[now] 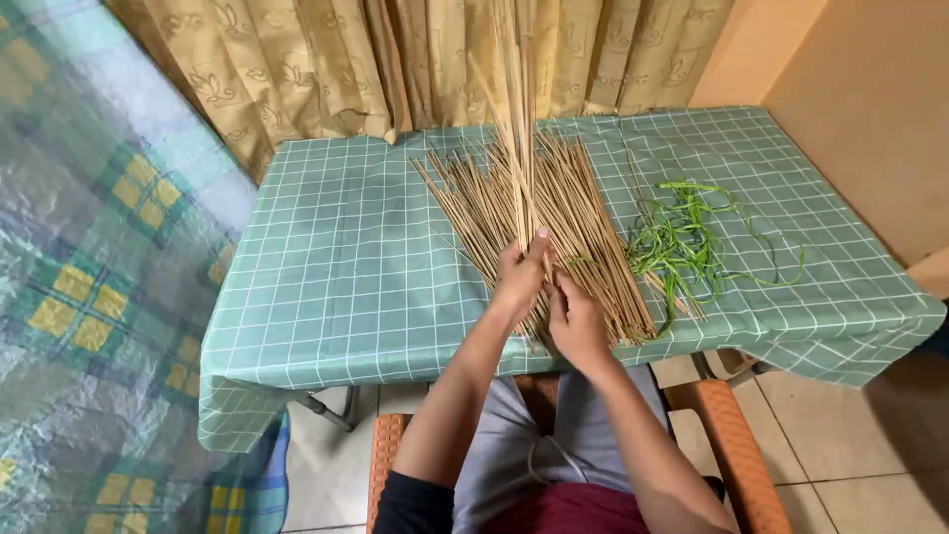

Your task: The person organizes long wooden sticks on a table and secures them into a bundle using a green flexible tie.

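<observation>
Lap and orange chair sit lowest, cut off by the frame. Left hand closes on upright sticks whose tops run out of view. Right hand rests on the stick pile on the worktop; its grip is hidden. Green strips lie just beside the pile.

i see bare green checked tablecloth left of the fanned tan stick pile, open room there, loose green leaf strips crowding the right, beige patterned curtain closing off the far edge
</observation>
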